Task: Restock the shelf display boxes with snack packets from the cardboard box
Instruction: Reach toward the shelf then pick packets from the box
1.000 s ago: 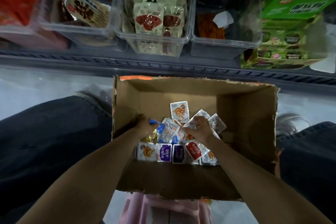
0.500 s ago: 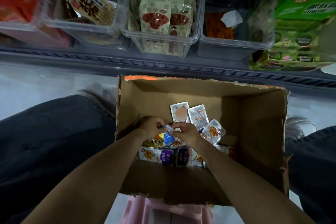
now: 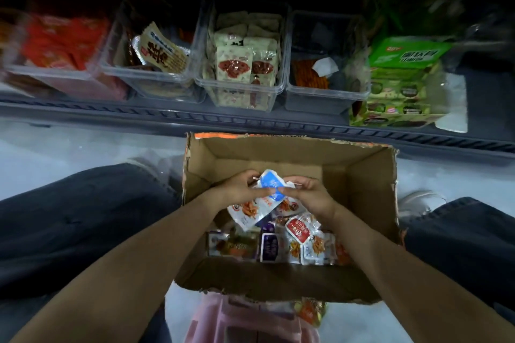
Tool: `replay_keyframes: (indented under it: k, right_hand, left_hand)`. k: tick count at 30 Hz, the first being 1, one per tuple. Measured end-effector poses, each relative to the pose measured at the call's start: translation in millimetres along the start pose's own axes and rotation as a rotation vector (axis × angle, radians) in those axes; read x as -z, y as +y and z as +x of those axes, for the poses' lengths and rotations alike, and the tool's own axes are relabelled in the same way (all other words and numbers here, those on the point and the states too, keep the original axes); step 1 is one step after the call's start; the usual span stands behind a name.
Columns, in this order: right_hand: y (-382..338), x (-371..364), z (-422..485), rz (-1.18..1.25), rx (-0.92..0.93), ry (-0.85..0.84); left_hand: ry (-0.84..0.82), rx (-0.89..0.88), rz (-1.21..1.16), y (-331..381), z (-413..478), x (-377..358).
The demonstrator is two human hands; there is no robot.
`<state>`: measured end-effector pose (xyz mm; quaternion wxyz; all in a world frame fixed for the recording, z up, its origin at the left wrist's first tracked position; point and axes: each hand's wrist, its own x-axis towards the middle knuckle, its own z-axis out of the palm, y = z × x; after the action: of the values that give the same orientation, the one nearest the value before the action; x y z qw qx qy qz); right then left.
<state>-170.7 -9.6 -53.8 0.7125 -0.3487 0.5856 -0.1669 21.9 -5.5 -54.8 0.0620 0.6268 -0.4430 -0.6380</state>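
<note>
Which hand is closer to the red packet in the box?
Right. The right hand is just past the red packet; the left hand is farther off to its left. Both hold the blue packet.

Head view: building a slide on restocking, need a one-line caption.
Left hand and right hand hold a bunch of snack packets over the cardboard box, facing the clear display bins.

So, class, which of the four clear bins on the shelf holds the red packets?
The leftmost bin: it is filled with red packets, while the others beside it hold mostly cream or orange ones.
</note>
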Motion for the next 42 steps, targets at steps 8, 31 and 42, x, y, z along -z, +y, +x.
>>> replay_keyframes:
  k: [8,31,42]
  right_hand:
    - [-56.3,12.1,-62.3,0.294,0.077,0.045]
    - [-142.3,-38.0,-200.6,0.377,0.499,0.251]
    - [-173.2,-43.1,-221.9,0.267,0.485,-0.003]
  left_hand:
    - [-0.017,-0.141,-0.046,67.1,-63.2,6.6]
    - [0.329,-0.396,-0.52,150.8,-195.7,-2.8]
    - [0.355,-0.539,-0.361,181.9,-234.4,8.5]
